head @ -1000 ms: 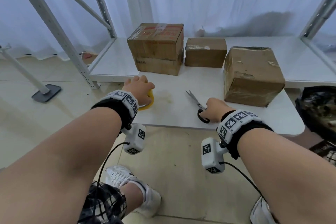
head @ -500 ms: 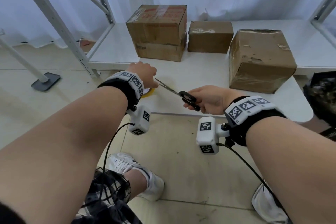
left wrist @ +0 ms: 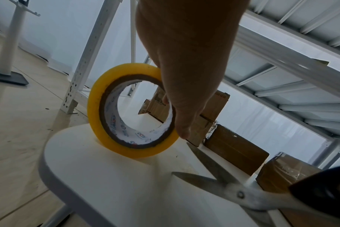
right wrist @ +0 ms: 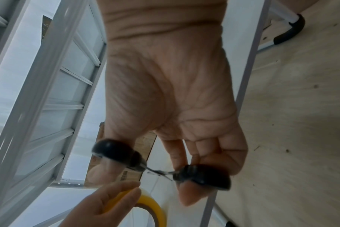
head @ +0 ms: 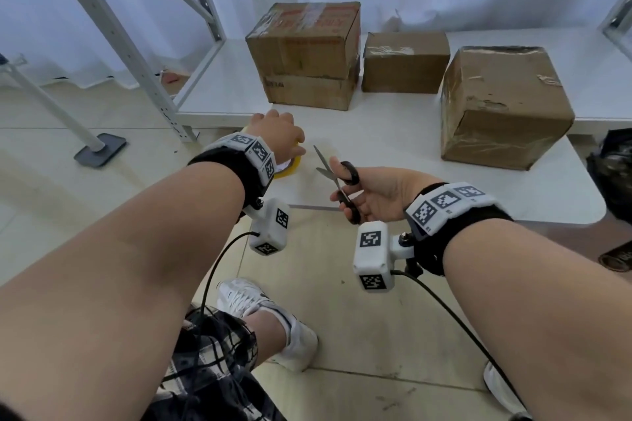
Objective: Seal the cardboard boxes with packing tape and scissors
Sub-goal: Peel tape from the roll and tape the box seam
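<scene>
Scissors (head: 333, 178) now swung blades-up and parted, gripped by right hand (head: 379, 193). Left hand (head: 277, 133) still gripping tilted yellow tape roll (left wrist: 130, 110) on surface (head: 393, 133); fingertips hidden.

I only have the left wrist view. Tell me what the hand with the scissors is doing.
Observer: The right hand has its thumb through one black loop of the scissors and fingers through the other; the blades are parted.
Operator: Report how many cardboard boxes are out there.
Observer: Three: a tall box on the left, a small box behind the middle, and a worn box on the right.
Operator: Say where the tape sits relative to the table edge.
Observer: The yellow tape roll is near the front left corner of the white table, under the left hand.
</scene>
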Demonstrator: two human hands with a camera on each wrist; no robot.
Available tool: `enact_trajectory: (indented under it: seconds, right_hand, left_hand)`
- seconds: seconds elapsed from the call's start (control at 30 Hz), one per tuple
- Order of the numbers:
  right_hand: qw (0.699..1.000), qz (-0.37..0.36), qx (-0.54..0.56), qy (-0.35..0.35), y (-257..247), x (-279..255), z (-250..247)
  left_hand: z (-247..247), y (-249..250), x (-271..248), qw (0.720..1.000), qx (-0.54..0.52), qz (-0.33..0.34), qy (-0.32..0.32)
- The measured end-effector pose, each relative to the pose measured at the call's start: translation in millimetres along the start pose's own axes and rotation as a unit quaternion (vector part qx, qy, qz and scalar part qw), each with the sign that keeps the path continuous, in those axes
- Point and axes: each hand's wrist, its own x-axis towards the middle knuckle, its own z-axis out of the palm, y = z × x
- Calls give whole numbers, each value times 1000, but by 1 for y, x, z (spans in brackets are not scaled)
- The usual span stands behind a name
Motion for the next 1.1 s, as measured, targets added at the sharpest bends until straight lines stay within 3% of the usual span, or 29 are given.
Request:
enact_trajectory:
  seconds: [0.2, 0.4, 0.6, 0.67, 0.77, 0.93, 1.1]
  right_hand:
    - [998, -33, 61, -12, -3, 22, 14]
    - [994, -73, 70, 39, -8, 46, 16]
    - [991, -93, 92, 15, -2, 54, 5]
    - [991, -92, 92, 3, -1, 54, 5]
    - [992, -89, 84, -5, -3, 54, 4]
    - [993, -91, 71, -17, -4, 54, 1]
    - [993, -99, 61, -18, -5, 54, 2]
  left_hand:
    - [-4, -4, 11, 999, -26, 4, -18]
    - [-14, 8, 33, 998, -5, -3, -69]
    - [-7, 0, 79, 984, 30, -29, -172]
    - [-18, -3, 78, 979, -14, -46, -198]
    - [-31, -2, 75, 973, -75, -70, -206]
    - [-20, 4, 87, 967, 15, -89, -240]
    - [-22, 8, 77, 971, 23, -101, -215]
